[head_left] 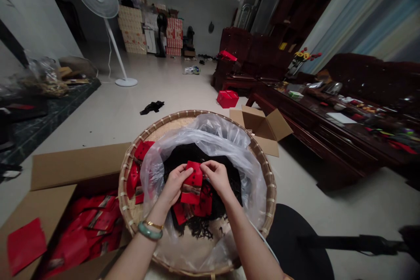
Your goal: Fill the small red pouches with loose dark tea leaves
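Red pouch: where was it?

Held above the dark leaves. Left hand and right hand each had a closed grip on one side of it.

Any room around them?

Little. A clear plastic bag billowed just beyond, and a round woven tray ringed everything.

Counts?

One pouch held, two hands, one tray, and one cardboard box beside it, its red pouches too overlapped to count.
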